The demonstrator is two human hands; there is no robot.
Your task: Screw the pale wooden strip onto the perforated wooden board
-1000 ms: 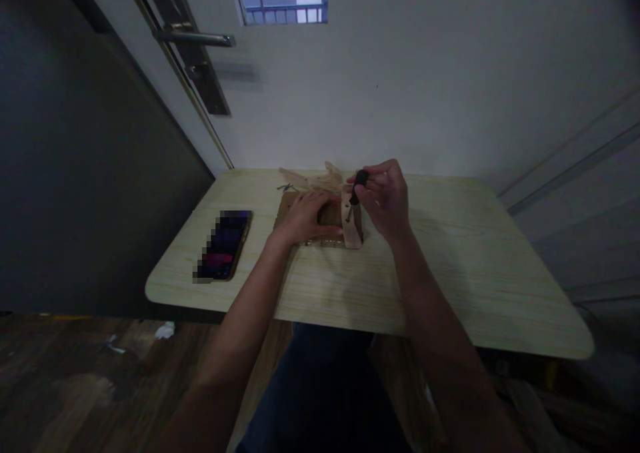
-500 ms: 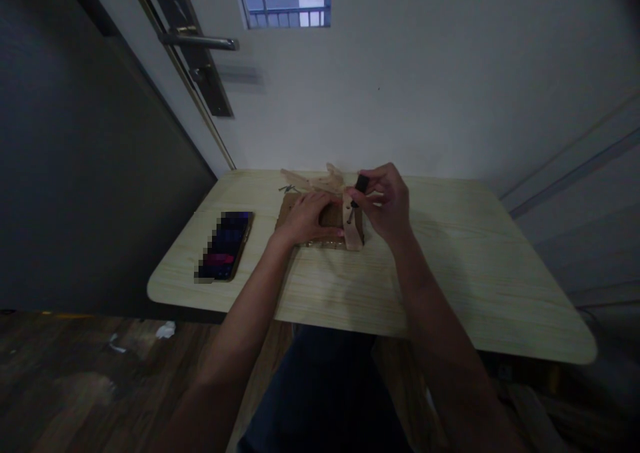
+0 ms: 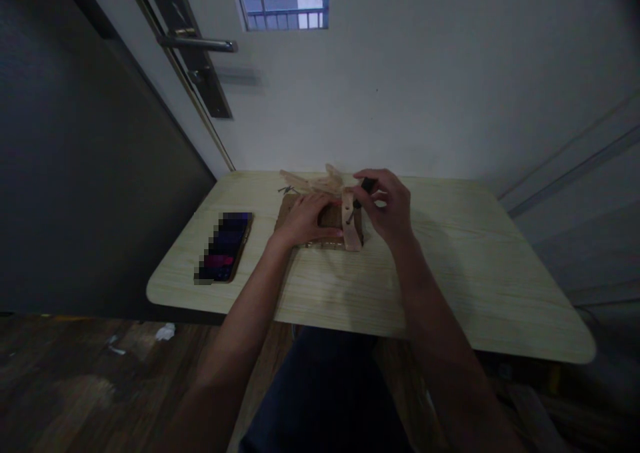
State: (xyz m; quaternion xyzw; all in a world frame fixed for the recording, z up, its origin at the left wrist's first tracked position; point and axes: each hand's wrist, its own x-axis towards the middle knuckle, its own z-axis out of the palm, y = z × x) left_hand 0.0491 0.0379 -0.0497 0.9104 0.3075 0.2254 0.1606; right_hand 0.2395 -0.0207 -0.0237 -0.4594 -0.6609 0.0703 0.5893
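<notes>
My left hand (image 3: 307,220) lies spread on a brown cardboard-like board (image 3: 331,215), thumb and fingers apart, the thumb reaching the edge of a pale wooden strip (image 3: 352,238). This strip has holes and lies across the board's right end. In my right hand (image 3: 393,200) a small screwdriver (image 3: 369,185) is gripped by its black handle. Its thin shaft slants down to the strip, with the tip at or close to a dark hole or screw head; which one I cannot tell.
Behind the board lie several pale wooden pieces (image 3: 320,181) and a few dark screws or nails (image 3: 287,189). A phone (image 3: 227,248) rests at the left of the light wooden table (image 3: 465,266). A white door with a lever handle (image 3: 200,43) stands behind the table.
The screwdriver's handle has shifted slightly right and leans more, and my right hand's fingers have changed position around it. My left hand stays in place on the board.
</notes>
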